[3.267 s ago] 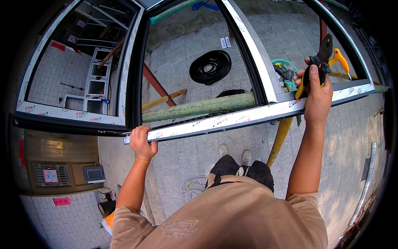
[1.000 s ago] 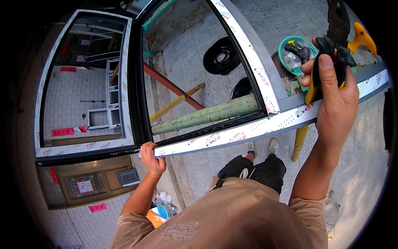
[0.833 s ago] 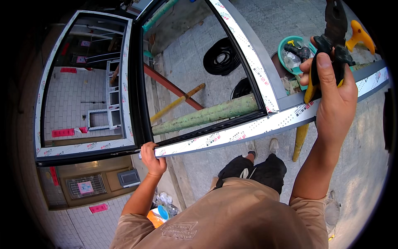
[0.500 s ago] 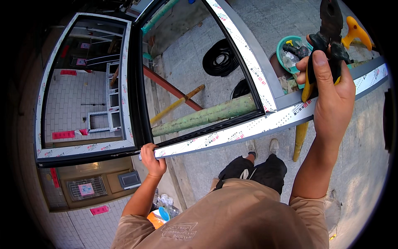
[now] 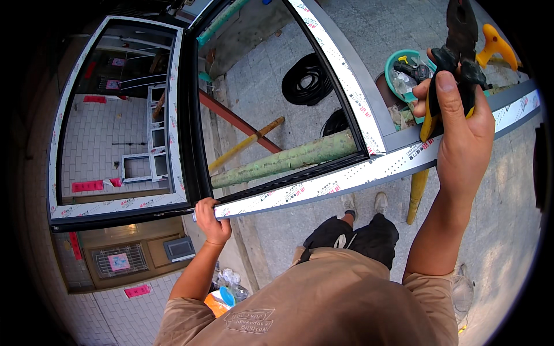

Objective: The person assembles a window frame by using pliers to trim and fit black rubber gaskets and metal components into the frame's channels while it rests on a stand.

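Note:
My left hand [image 5: 213,224] is wrapped round the lower edge of a window frame [image 5: 300,193], close to the corner where a hinged sash [image 5: 130,206] joins it. White printed protective film covers the frame's faces. Raised at the right, my right hand [image 5: 461,130] is closed round a pair of pliers [image 5: 461,29] with black and yellow handles. Their dark jaws point up and away from me. The pliers are above the frame's right end, and part of their handles is hidden by my thumb and palm.
A green pole [image 5: 285,157] passes beneath the frame, with a yellow pole [image 5: 245,145] and a reddish bar [image 5: 236,118] beyond it. A black coil [image 5: 306,81] lies on the paving. At the right are a turquoise basin [image 5: 395,94] of tools and a yellow handle [image 5: 497,47].

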`<control>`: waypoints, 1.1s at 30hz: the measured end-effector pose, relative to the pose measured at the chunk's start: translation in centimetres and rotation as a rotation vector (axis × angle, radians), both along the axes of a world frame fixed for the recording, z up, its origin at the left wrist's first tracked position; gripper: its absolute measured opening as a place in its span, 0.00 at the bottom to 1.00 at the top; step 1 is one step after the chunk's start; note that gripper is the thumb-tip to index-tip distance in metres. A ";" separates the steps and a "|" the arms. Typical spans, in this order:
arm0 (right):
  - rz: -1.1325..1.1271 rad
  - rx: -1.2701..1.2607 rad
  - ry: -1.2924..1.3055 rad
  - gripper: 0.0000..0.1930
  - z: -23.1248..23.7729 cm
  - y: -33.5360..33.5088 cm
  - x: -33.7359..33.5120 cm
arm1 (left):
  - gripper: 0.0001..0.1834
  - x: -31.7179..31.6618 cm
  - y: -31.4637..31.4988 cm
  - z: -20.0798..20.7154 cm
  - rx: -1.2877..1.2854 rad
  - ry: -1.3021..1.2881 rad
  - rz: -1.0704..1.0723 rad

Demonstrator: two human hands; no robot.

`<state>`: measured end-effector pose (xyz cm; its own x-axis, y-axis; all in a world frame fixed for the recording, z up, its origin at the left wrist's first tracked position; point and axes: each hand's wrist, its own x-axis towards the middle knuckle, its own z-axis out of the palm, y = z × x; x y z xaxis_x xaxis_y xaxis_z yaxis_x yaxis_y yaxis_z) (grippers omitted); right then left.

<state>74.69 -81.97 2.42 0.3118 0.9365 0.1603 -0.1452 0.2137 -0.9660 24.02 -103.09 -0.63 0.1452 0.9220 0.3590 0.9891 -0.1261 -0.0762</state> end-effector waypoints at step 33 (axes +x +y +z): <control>-0.019 -0.032 -0.128 0.22 0.2 -0.1 -0.1 | 0.22 -0.1 -0.2 0.0 0.096 -0.056 0.051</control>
